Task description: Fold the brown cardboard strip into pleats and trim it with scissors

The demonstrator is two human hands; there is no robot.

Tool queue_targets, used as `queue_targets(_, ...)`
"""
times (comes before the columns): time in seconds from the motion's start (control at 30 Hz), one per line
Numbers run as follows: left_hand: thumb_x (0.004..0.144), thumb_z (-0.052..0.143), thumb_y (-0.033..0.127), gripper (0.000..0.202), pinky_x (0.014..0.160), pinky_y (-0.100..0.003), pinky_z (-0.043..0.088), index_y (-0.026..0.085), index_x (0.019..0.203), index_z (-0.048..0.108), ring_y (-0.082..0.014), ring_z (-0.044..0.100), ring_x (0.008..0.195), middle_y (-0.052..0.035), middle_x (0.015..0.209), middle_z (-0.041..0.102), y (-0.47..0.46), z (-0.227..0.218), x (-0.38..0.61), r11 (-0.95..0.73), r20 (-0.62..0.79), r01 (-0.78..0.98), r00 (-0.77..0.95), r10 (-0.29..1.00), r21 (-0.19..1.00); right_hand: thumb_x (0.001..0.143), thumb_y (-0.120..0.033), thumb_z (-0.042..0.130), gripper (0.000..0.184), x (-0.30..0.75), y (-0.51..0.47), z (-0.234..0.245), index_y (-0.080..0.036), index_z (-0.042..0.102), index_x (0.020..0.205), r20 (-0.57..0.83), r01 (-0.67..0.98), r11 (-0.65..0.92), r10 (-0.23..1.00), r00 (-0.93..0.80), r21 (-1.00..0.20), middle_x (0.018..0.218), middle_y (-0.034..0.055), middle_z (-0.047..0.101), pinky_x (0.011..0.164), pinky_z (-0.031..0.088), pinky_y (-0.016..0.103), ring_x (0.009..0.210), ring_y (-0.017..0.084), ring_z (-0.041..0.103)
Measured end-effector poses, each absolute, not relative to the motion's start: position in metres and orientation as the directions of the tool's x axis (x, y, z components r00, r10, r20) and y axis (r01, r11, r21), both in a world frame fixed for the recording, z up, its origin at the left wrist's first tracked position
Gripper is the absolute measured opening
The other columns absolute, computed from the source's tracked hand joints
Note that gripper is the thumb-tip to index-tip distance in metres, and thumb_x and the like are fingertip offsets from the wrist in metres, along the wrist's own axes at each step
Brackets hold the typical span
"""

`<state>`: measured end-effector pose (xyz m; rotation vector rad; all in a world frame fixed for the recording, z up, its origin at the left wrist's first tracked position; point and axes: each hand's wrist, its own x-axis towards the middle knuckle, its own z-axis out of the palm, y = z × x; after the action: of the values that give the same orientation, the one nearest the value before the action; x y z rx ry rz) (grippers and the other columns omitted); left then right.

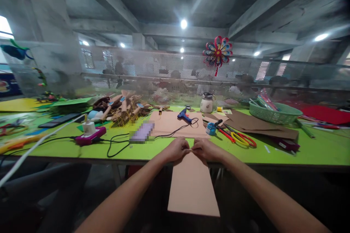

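Two hands together at the near edge of the desk (pixel 314 151): left hand (pixel 177 149) and right hand (pixel 207 150), knuckles almost touching. Each grip closed, thumb against fingertips, clamped on the top edge of a tan sheet (pixel 193 189). Upper edge of the sheet at the desk rim, the rest hanging down off the desk toward the lap, flat and unbent. Pinched near the middle of that edge rather than at the corners, seemingly to keep the hanging part straight and stop it sliding off. Desk rim apparently used as a rest under the hands.

Just beyond the hands, a larger sheet (pixel 175 123) of much the same colour, lying flat. On top of it a blue glue gun (pixel 184 115), with a black cable (pixel 120 145) looped leftward toward a pink power strip (pixel 90 137). Probably parked there to stay within reach yet clear of the near edge.

To the right, near but not touching the right hand, yellow-handled scissors (pixel 242 139) and a blue tape roll (pixel 211 129), beside brown card pieces (pixel 246 121). Farther right, a green basket (pixel 275 113) with strips in it, and a red sheet (pixel 328 114). Left of centre, a heap of cardboard rolls (pixel 125 107); behind centre, a white jar (pixel 207 104). At the back, a mesh screen (pixel 153 69) with a paper flower (pixel 217 51) hung on it, blurred figures behind.
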<state>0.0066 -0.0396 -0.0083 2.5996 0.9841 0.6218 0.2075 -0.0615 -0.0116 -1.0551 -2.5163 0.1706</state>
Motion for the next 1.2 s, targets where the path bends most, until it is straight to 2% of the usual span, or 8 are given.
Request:
queue_targets(0.27, 0.081, 0.060, 0.023, 0.012, 0.064, -0.023, 0.038, 0.014, 0.081, 0.068, -0.0146, 0.053, 0.073, -0.0043, 0.079, 0.057, -0.034, -0.013, 0.004, -0.768, 0.325, 0.516, 0.703, 0.633, 0.379, 0.084, -0.015, 0.059, 0.015, 0.211, -0.061, -0.006, -0.015, 0.074, 0.085, 0.282, 0.686, 0.708, 0.700, -0.656, -0.164, 0.074, 0.0045, 0.059, 0.059, 0.033, 0.023, 0.068, 0.013, 0.051)
queue_targets(0.47, 0.081, 0.059, 0.017, 0.010, 0.069, -0.022, 0.039, 0.017, 0.081, 0.069, -0.0146, 0.053, 0.079, -0.0032, 0.081, 0.055, -0.036, -0.015, 0.002, -0.776, 0.339, 0.525, 0.701, 0.627, 0.350, 0.084, -0.014, 0.059, 0.015, 0.212, -0.061, -0.006, -0.016, 0.074, 0.084, 0.301, 0.662, 0.743, 0.655, -0.693, -0.094, 0.073, 0.0057, 0.058, 0.064, 0.034, 0.024, 0.077, 0.016, 0.050)
queue_targets(0.77, 0.086, 0.054, 0.023, 0.020, 0.067, -0.023, 0.038, 0.021, 0.095, 0.072, -0.0148, 0.052, 0.078, -0.0041, 0.084, 0.053, -0.031, -0.020, -0.008, -0.774, 0.318, 0.554, 0.707, 0.632, 0.306, 0.089, -0.013, 0.048, 0.023, 0.213, -0.064, -0.003, -0.016, 0.071, 0.087, 0.193, 0.686, 0.718, 0.694, -0.693, -0.116, 0.077, 0.0034, 0.053, 0.059, 0.029, 0.023, 0.067, 0.011, 0.045)
queue_targets(1.0, 0.087, 0.048, 0.020, 0.029, 0.064, -0.024, 0.035, 0.023, 0.105, 0.070, -0.0153, 0.049, 0.073, -0.0035, 0.077, 0.049, -0.029, -0.008, -0.017, -0.833, 0.255, 0.476, 0.800, 0.543, 0.282, 0.087, -0.008, 0.047, 0.021, 0.220, -0.068, -0.005, -0.015, 0.067, 0.088, 0.229, 0.652, 0.749, 0.660, -0.716, -0.121, 0.079, 0.0031, 0.050, 0.062, 0.032, 0.022, 0.074, 0.013, 0.045)
queue_targets(1.2, 0.085, 0.048, 0.015, 0.027, 0.063, -0.023, 0.035, 0.021, 0.098, 0.070, -0.0143, 0.050, 0.071, -0.0030, 0.076, 0.050, -0.030, 0.004, -0.019, -0.885, 0.226, 0.407, 0.862, 0.455, 0.228, 0.085, -0.005, 0.048, 0.018, 0.229, -0.072, -0.007, -0.013, 0.064, 0.082, 0.244, 0.661, 0.737, 0.672, -0.699, -0.139, 0.081, 0.0043, 0.050, 0.064, 0.036, 0.023, 0.075, 0.013, 0.046)
